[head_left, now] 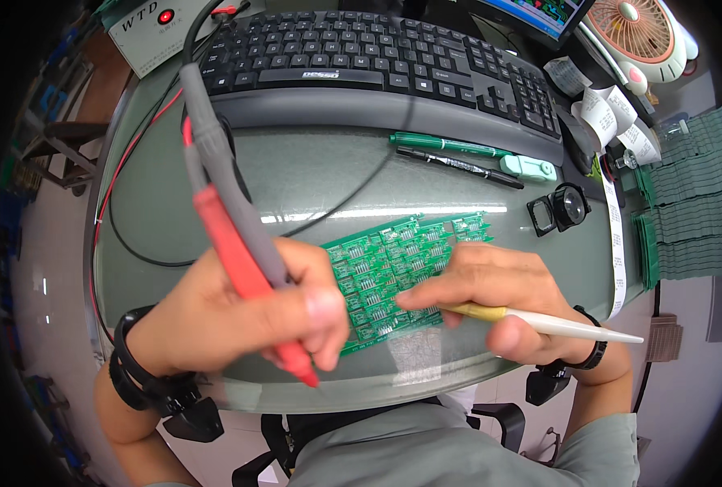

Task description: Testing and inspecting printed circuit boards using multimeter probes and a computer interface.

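My left hand (255,312) is closed round red and grey corded test probes (235,243), which lie side by side. Their red end points down past my fingers, near the desk's front edge. Below and between my hands lies a green panel of circuit boards (369,280), set at a slant and partly hidden by both hands. In my right hand (499,296) a slim white-and-yellow pen-shaped tool (552,323) is gripped, its white tapered end pointing right. Its other end is hidden at my fingers. My right index finger reaches over the panel; whether it touches I cannot tell.
Beyond the panel is a black keyboard (345,61). A green marker (450,144), a black marker (458,166) and a black magnifier-like eyepiece (570,205) lie right of centre. Stacked green boards (694,195) stand far right. Cables (328,213) loop across the left side.
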`<state>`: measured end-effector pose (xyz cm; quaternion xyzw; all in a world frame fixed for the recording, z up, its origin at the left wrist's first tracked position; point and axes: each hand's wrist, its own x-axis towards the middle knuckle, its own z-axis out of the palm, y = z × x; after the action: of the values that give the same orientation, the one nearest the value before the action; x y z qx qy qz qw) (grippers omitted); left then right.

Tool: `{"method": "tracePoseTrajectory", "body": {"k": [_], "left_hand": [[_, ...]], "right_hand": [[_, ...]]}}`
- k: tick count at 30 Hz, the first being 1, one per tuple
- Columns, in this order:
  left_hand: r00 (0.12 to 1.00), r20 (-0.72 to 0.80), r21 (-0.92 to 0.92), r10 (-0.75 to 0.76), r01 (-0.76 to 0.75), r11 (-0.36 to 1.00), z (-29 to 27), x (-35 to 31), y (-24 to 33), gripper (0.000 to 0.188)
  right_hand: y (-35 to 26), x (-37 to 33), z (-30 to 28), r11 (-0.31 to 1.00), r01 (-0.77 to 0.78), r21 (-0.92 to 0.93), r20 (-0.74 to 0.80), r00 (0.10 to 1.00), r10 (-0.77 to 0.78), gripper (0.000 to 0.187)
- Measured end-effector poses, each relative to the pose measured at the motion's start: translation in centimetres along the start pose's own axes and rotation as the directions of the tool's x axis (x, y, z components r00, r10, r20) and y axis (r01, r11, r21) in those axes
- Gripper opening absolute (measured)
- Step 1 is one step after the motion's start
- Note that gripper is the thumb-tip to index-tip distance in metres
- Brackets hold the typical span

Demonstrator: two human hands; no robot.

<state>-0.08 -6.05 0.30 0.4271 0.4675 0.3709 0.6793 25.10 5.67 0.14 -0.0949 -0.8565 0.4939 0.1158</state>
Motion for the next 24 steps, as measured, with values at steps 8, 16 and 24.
{"method": "tracePoseTrajectory", "body": {"k": [8,16,24], "left_hand": [[0.925,0.186,-0.076,0.331,-0.322,0.944,-1.1,1.1,-1.9,0.048],[0.919,0.336,0.260,0.206,-0.301,0.918,-1.5,1.2,-2.7,0.029],[0.908,0.339,0.272,0.247,-0.345,0.898,-1.4,1.4,-3.0,0.027]], "right_hand": [[-0.7,-1.3,1.9,0.990,-0.121,0.078,-0.072,0.989,0.127,0.016],[1.4,-1.2,3.9,0.990,0.106,-0.092,-0.136,0.984,-0.118,0.019],[1.3,-1.5,4.8,0.959,0.132,-0.249,-0.147,0.974,-0.173,0.024]]}}
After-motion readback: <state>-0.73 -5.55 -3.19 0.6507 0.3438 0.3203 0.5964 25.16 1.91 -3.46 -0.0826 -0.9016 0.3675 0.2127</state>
